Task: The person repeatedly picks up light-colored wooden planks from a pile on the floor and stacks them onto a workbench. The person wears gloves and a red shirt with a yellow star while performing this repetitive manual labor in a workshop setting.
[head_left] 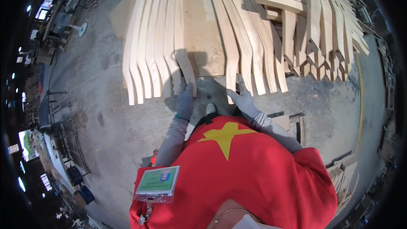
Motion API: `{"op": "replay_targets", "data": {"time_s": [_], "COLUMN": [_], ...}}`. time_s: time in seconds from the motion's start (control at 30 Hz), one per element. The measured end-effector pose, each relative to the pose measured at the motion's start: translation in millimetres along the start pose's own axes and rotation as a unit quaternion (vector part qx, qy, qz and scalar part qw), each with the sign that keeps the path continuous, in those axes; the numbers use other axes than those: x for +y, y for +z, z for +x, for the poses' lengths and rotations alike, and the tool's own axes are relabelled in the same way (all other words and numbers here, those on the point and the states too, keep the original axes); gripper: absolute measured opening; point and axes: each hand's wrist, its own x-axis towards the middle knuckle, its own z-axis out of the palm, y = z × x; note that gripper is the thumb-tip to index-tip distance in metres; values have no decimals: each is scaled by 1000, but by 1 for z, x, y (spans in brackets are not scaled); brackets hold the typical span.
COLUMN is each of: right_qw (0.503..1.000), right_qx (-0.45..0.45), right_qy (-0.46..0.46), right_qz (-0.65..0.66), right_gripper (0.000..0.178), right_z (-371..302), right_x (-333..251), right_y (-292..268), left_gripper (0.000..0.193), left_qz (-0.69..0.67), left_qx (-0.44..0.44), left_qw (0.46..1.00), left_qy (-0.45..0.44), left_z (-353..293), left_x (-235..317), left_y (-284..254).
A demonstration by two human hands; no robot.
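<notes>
Two groups of pale, curved wooden slats lie side by side on a board [207,29] in front of me. In a grey glove, my left hand [185,100] is closed at the near end of the innermost slat [181,42] of the left group; its thumb is hidden. My right hand [245,101], gloved alike, grips the near end of the innermost slat [229,44] of the right group, with thumb and fingers on either side. Several more slats [144,46] fan out to the left, and others [254,46] to the right.
A tall stack of similar wooden parts [316,21] stands at the far right. Loose wood pieces [292,123] lie on the concrete floor [101,101] beside my right arm. A fan [80,29] stands at the far left. Workbenches and clutter line the left side.
</notes>
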Motion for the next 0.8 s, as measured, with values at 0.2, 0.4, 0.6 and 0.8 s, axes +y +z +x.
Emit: {"op": "replay_targets", "data": {"time_s": [0.2,0.4,0.6,0.8], "right_qw": [997,998,987,969], "right_qx": [-54,-32,12,62], "right_qy": [-4,50,64,-1], "right_qz": [62,19,-149,-241], "right_gripper": [82,82,97,101], "right_z": [-16,-22,-31,-25], "right_x": [-27,-49,-19,-30], "right_y": [-7,6,0,20], "left_gripper": [53,63,60,69], "left_qz": [-136,-124,-155,362], "left_qx": [-95,-166,-199,-190], "left_qw": [986,978,966,860], "left_qy": [13,-22,-62,306], "left_z": [-1,-10,-17,7], "left_x": [3,-6,-18,-30], "left_y": [-1,-9,-8,-24]}}
